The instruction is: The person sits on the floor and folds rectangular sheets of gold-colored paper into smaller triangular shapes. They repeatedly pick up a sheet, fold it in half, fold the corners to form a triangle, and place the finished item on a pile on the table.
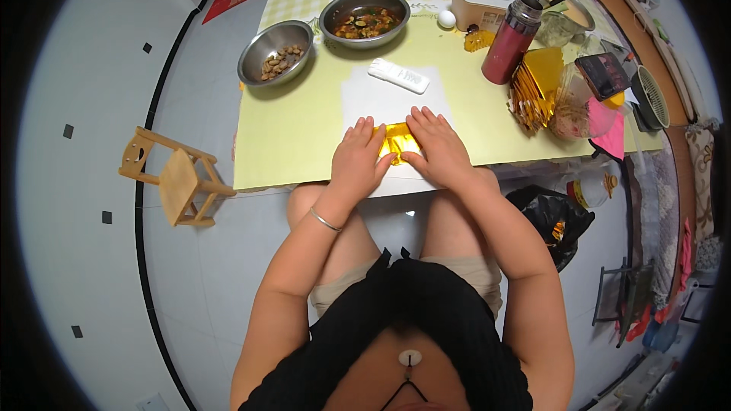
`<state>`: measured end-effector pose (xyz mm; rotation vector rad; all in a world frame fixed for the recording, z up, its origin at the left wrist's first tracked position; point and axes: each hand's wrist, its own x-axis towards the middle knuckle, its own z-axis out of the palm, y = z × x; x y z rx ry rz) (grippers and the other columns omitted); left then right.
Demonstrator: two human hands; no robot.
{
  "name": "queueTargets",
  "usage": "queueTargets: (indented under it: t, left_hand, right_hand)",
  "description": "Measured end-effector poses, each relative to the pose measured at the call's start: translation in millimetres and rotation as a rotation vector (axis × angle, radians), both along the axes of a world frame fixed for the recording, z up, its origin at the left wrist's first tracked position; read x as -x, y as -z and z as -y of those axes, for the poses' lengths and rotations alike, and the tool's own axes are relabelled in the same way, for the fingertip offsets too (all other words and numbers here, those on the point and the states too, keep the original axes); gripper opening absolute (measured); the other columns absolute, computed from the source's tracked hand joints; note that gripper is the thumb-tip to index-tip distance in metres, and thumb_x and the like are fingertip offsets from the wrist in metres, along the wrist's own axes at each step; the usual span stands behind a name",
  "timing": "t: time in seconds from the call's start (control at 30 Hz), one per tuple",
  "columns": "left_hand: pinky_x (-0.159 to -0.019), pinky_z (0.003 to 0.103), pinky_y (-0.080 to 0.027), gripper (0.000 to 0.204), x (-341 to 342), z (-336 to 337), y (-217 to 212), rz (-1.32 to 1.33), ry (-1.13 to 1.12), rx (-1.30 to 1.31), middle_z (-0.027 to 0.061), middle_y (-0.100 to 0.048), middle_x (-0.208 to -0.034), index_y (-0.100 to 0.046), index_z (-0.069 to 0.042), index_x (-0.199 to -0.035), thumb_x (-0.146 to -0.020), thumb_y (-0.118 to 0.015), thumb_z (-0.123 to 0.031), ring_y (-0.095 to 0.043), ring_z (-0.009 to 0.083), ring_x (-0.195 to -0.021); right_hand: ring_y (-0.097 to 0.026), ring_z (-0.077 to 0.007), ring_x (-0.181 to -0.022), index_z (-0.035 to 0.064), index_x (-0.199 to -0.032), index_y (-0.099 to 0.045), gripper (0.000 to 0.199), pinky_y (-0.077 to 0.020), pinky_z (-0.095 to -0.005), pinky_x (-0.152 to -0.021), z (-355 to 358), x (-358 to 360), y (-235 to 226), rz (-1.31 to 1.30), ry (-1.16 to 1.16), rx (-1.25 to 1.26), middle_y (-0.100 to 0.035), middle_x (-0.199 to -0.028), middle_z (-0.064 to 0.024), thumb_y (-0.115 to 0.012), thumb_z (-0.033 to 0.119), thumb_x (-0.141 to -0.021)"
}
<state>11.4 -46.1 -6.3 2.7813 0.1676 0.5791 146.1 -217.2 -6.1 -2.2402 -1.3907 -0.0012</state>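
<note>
A shiny gold foil sheet (pixel 397 139) lies on a white paper (pixel 359 90) at the table's near edge, its upper edge looking folded over. My left hand (pixel 358 154) rests flat over the foil's left side, fingers stretched out and thumb toward its lower middle. On the right side lies my right hand (pixel 440 148), also flat, its fingers pointing away from me and its thumb on the foil. Parts of the foil are hidden beneath both hands. Just beyond them sits a white remote-like device (pixel 398 76). A bundle of folded gold foil pieces (pixel 536 90) stands to the right.
Two metal bowls hold nuts (pixel 282 62) and a cooked dish (pixel 369 24). A red thermos (pixel 512 42), a tissue box (pixel 478 9) and a white egg-like ball (pixel 447 19) stand at the far right. A small wooden chair (pixel 179 179) is left; a black bag (pixel 552 221) sits below right.
</note>
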Motion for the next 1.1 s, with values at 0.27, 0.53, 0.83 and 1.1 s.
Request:
queueTargets:
  t: [0.27, 0.53, 0.83, 1.1]
  left_hand:
    - [-0.115, 0.050, -0.038, 0.070, 6, -4, -9, -0.051, 0.061, -0.027, 0.0310, -0.051, -0.145, -0.058, 0.001, -0.138, -0.084, -0.075, -0.041, -0.048, 0.0454, -0.137]
    - [-0.121, 0.052, -0.027, 0.083, 16, -8, -10, -0.110, 0.127, 0.000, 0.0289, -0.038, -0.157, -0.047, 0.001, -0.148, -0.084, -0.074, -0.045, -0.034, 0.0442, -0.147]
    - [-0.118, 0.051, -0.033, 0.067, 48, -11, 1, -0.006, 0.130, 0.023, 0.0219, -0.051, -0.148, -0.054, 0.002, -0.140, -0.085, -0.074, -0.032, -0.045, 0.0400, -0.140]
    - [-0.098, 0.046, -0.044, 0.052, 39, -4, -11, 0.176, 0.096, 0.091, 0.0148, -0.064, -0.117, -0.066, -0.004, -0.127, -0.077, -0.073, -0.016, -0.060, 0.0337, -0.111]
  right_hand:
    - [-0.031, -0.0337, -0.151, 0.0014, -0.150, -0.046, 0.079, -0.0222, -0.0471, -0.124, 2, 2, 4, 0.016, 0.004, 0.043, -0.039, -0.160, -0.0180, -0.070, 0.043, -0.087]
    - [-0.026, -0.0382, -0.153, 0.0017, -0.153, -0.040, 0.093, -0.0195, -0.0532, -0.124, -1, 9, -8, -0.031, 0.034, 0.100, -0.033, -0.163, -0.0199, -0.075, 0.050, -0.081]
    - [-0.041, -0.0348, -0.143, 0.0004, -0.142, -0.052, 0.072, -0.0260, -0.0506, -0.122, 38, 8, 1, 0.044, -0.105, -0.027, -0.049, -0.151, -0.0188, -0.074, 0.036, -0.084]
    - [-0.058, -0.0324, -0.113, 0.0070, -0.127, -0.065, 0.049, -0.0419, -0.0489, -0.107, 30, 18, -5, 0.100, -0.112, -0.218, -0.063, -0.124, -0.0136, -0.072, 0.014, -0.079]
